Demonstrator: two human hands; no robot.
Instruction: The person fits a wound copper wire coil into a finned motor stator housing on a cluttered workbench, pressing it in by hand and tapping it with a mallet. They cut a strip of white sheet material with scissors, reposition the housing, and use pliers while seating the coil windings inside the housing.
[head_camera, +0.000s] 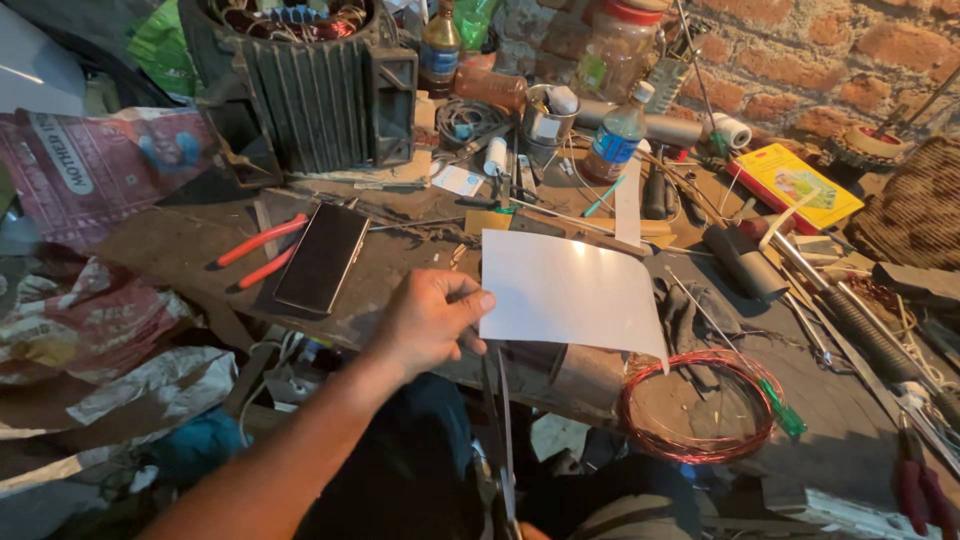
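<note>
My left hand (425, 320) reaches in from the lower left and pinches the left edge of a white sheet (570, 290), holding it flat just above the cluttered workbench (190, 245). Under the hand, a pair of scissors (503, 420) points up toward the sheet's lower left corner, blades nearly together. Only a sliver of my right hand (527, 531) shows at the bottom edge, at the scissors' handles. A coil of copper wire (695, 405) lies right of the sheet's lower corner.
A dark phone (322, 257) and red-handled pliers (262, 250) lie left of the sheet. Behind stand a ribbed motor housing (300, 90), a plastic bottle (615, 135) and jars. A yellow box (795, 185), a grey roll (745, 262) and metal rods crowd the right.
</note>
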